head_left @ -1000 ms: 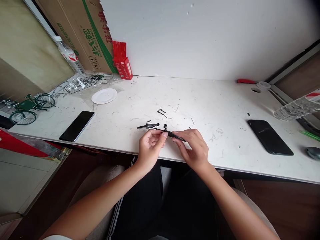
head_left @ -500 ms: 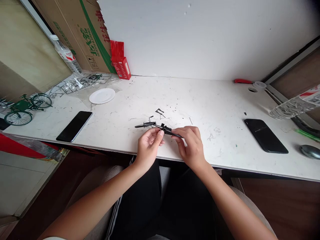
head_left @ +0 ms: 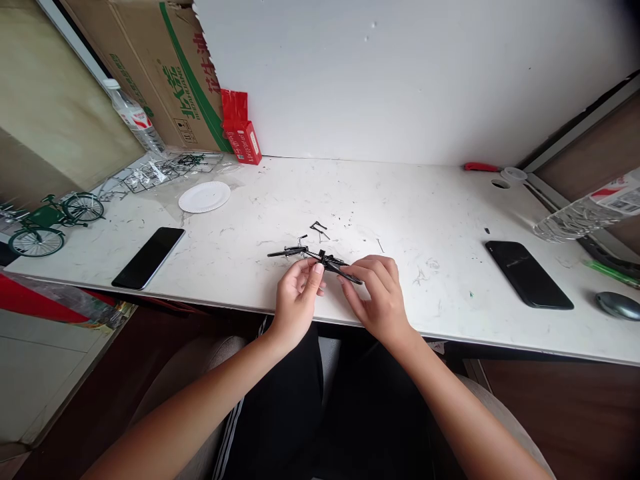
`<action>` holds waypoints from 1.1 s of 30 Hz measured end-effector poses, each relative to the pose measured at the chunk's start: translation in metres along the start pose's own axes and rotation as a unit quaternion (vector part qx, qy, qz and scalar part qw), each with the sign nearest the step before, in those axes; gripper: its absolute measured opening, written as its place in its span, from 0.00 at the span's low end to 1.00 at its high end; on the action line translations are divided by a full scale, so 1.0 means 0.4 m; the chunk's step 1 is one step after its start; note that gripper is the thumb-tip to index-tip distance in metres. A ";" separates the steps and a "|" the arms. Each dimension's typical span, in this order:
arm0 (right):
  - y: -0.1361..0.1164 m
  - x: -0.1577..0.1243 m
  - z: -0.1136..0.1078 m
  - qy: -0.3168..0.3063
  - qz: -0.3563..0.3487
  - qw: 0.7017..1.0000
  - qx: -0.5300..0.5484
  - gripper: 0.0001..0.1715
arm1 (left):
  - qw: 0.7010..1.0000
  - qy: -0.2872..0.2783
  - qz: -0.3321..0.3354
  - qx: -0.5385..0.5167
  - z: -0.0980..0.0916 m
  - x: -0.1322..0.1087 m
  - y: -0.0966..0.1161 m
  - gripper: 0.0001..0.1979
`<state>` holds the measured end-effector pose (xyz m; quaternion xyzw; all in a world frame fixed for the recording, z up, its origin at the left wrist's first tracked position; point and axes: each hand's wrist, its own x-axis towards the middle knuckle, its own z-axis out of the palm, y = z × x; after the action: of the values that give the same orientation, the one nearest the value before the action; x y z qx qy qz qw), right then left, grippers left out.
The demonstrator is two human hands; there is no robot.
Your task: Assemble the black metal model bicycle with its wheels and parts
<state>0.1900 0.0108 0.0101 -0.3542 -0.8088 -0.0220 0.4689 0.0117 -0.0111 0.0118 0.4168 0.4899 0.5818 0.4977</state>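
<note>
A small black model bicycle (head_left: 305, 251) is held just above the front of the table, tilted nearly flat, its handlebar end to the left. My left hand (head_left: 299, 288) pinches the middle of its frame between thumb and fingers. At the other end, my right hand (head_left: 376, 288) has thumb and fingertips closed at the wheel on that side; the fingers partly cover it. Behind the bicycle lie a small black bracket-like part (head_left: 319, 229) and a thin dark rod (head_left: 380, 245).
A green model bicycle (head_left: 43, 219) stands at the far left, near a phone (head_left: 149, 257) and a white paper plate (head_left: 204, 197). To the right are another phone (head_left: 530, 275), a mouse (head_left: 619, 305) and a plastic bottle (head_left: 575, 217). A red box (head_left: 245, 142) stands at the back.
My right thumb and fingers have shifted slightly left along the wheel end. The bicycle has tilted a little, so more of that wheel shows. The camera view has shifted slightly.
</note>
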 end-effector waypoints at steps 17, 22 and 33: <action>0.008 -0.004 0.000 -0.067 0.034 0.990 0.123 0.21 | 0.997 -0.027 -0.028 -0.062 0.000 0.007 0.009 0.22; 0.004 0.001 -0.003 -0.069 0.041 0.983 0.167 0.22 | 0.993 -0.065 -0.026 -0.095 -0.004 0.010 0.017 0.22; -0.008 0.013 -0.009 -0.060 0.071 0.986 0.140 0.27 | 0.986 -0.093 -0.036 -0.132 -0.017 0.020 0.014 0.25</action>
<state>0.1890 0.0099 0.0170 -0.3424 -0.8034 0.1462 0.4646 0.0028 -0.0044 0.0162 0.3812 0.3753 0.5819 0.6126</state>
